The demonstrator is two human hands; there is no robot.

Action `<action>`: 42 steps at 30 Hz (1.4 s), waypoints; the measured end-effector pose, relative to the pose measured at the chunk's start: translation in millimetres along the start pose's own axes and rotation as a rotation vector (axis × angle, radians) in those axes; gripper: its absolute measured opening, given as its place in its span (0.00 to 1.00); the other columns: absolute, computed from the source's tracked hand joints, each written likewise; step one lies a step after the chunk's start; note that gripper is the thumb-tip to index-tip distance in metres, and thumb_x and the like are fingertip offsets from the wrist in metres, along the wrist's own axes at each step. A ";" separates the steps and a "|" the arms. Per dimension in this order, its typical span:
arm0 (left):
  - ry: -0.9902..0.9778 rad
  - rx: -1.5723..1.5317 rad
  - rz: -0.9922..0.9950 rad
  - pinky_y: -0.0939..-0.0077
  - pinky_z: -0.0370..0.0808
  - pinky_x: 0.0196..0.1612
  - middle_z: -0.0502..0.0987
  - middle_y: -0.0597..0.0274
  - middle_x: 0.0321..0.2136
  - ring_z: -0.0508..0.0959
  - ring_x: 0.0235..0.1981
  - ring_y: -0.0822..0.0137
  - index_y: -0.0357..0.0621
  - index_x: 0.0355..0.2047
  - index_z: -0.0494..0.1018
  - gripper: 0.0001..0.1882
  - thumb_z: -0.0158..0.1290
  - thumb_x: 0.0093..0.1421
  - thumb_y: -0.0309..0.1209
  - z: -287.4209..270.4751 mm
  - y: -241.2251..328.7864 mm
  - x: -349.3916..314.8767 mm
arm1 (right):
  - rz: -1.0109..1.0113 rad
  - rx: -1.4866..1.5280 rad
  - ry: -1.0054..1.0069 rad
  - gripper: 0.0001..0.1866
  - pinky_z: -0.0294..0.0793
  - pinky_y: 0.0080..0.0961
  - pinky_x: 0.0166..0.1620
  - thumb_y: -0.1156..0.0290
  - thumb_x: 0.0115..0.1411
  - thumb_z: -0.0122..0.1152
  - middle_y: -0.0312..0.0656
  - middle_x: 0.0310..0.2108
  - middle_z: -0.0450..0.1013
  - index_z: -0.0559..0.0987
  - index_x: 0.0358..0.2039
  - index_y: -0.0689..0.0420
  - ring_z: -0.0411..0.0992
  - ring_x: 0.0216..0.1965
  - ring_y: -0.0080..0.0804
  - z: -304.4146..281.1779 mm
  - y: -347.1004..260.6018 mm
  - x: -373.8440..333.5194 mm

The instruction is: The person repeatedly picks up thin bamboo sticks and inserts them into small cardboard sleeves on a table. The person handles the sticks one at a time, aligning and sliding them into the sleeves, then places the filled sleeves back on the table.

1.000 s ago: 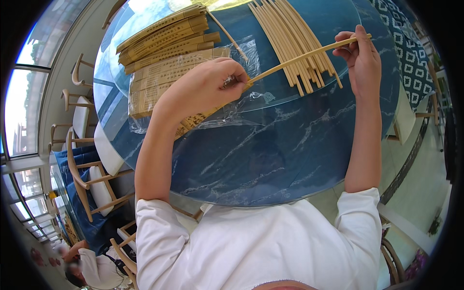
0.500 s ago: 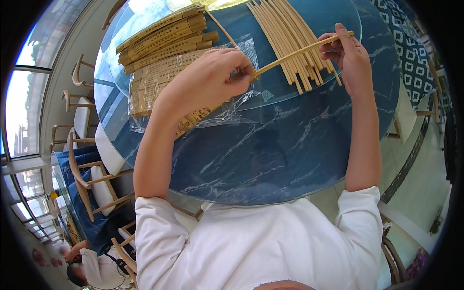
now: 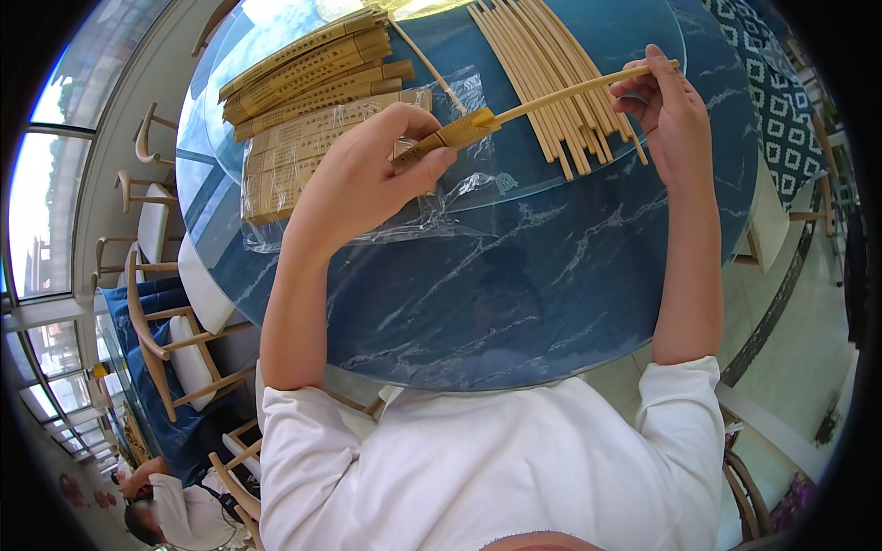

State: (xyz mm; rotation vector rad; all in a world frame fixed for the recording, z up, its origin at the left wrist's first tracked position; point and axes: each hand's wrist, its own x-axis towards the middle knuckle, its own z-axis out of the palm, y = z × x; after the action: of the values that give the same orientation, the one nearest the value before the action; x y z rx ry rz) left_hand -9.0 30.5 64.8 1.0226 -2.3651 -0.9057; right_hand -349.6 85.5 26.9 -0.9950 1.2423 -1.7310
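My left hand point(image 3: 372, 174) is closed round a brown printed paper sleeve point(image 3: 464, 131), gripping its lower part between thumb and fingers. The near end of a pale wooden chopstick point(image 3: 574, 90) meets the sleeve's open end; how far it goes in, and whether it is one stick or two pressed together, I cannot tell. My right hand point(image 3: 669, 106) pinches the other end between thumb and forefinger, the remaining fingers curled. Under and beside the left hand lies a clear plastic bag point(image 3: 478, 188) with a stack of flat sleeves point(image 3: 280, 156).
Loose bundles of sleeves point(image 3: 312, 69) lie at the far left. A row of chopsticks point(image 3: 542, 83) lies at the far middle, with one single stick point(image 3: 424, 62) left of it. The round blue marbled table point(image 3: 478, 312) has chairs point(image 3: 188, 354) around it; another person point(image 3: 188, 505) sits lower left.
The left hand has turned and drawn back a little to the left, so the sleeve now points up at the stick's end. The right hand has hardly moved.
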 end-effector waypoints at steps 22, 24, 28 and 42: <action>0.542 0.513 0.369 0.56 0.72 0.66 0.85 0.66 0.46 0.83 0.47 0.60 0.47 0.37 0.75 0.08 0.65 0.64 0.28 25.9 -52.6 -0.4 | -0.022 -0.014 0.026 0.15 0.87 0.27 0.51 0.67 0.76 0.60 0.48 0.46 0.84 0.81 0.54 0.64 0.84 0.48 0.33 -1.0 9.9 7.5; 0.547 0.511 0.392 0.55 0.72 0.66 0.84 0.66 0.47 0.83 0.47 0.60 0.47 0.37 0.75 0.08 0.65 0.64 0.28 28.2 -55.2 0.9 | -0.018 -0.076 0.059 0.16 0.86 0.27 0.51 0.67 0.76 0.59 0.47 0.46 0.84 0.81 0.56 0.65 0.84 0.50 0.33 3.4 11.1 5.1; 0.536 0.500 0.377 0.55 0.73 0.66 0.84 0.65 0.49 0.82 0.52 0.55 0.47 0.38 0.74 0.09 0.65 0.64 0.26 30.8 -56.2 -0.2 | 0.018 -0.129 0.072 0.17 0.86 0.27 0.52 0.68 0.77 0.57 0.48 0.50 0.83 0.80 0.59 0.65 0.82 0.54 0.33 15.2 12.4 -0.1; 0.572 0.508 0.385 0.56 0.73 0.67 0.84 0.65 0.48 0.83 0.47 0.60 0.47 0.37 0.73 0.07 0.63 0.65 0.27 29.5 -51.0 -1.5 | -0.003 -0.182 0.059 0.18 0.86 0.26 0.51 0.69 0.77 0.56 0.47 0.47 0.84 0.79 0.62 0.63 0.83 0.51 0.31 24.5 4.4 -7.6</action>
State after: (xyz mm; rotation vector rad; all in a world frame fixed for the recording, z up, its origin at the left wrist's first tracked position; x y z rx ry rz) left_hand -0.3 17.0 8.1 0.8012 -2.1934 0.1349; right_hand -323.8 82.5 26.8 -1.0566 1.4576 -1.6824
